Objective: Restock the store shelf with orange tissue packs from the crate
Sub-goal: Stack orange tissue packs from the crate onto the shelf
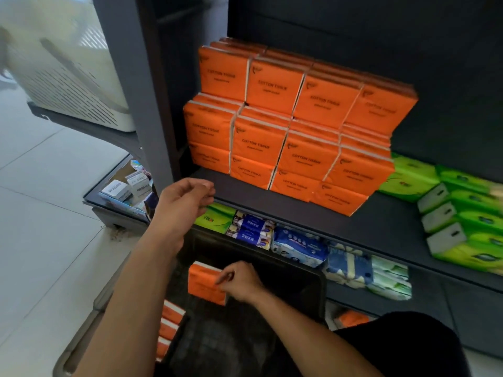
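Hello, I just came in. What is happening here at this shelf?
A person is restocking a store shelf. The right hand grips one orange tissue pack over the black crate on the floor. The left hand hangs loosely curled near the shelf edge, holding nothing. A stack of orange packs already stands on the shelf, with green packs to its right.

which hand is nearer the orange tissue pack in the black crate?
Right. The right hand grips the orange plastic-wrapped tissue pack in the black crate; the left hand is raised above it, empty, near the dark shelf edge.
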`<state>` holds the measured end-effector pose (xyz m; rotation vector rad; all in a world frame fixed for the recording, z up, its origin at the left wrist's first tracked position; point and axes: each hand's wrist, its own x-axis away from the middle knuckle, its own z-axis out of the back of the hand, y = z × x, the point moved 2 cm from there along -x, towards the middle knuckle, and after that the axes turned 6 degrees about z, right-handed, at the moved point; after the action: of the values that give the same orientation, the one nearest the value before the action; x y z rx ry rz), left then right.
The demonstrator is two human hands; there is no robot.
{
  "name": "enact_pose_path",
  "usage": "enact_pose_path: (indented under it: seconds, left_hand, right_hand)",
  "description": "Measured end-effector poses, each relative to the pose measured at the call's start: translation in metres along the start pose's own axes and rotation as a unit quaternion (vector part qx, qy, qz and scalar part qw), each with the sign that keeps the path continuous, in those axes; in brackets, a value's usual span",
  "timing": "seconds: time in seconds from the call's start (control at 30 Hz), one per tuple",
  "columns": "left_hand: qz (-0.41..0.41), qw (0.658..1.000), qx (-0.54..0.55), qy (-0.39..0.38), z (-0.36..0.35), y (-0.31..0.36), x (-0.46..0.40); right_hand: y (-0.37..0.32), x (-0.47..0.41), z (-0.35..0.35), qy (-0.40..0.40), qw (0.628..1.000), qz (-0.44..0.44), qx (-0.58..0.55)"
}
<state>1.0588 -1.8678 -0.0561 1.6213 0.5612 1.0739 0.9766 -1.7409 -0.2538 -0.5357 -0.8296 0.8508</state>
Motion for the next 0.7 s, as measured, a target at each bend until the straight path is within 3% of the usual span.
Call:
enact_pose_path:
  seconds: [0.4, 0.7]
  left_hand:
    - [0.016, 0.997, -0.057, 0.058, -0.004, -0.026, -0.014]
    - [0.004, 0.978, -0.181, 0.107, -0.014, -0.028, -0.007]
  right_hand:
    - [-0.062, 0.023, 0.104, 0.112, 0.981, 0.121, -0.099]
    - [-0.097, 0.062, 0.179, 0.153, 0.969, 0.169, -0.096]
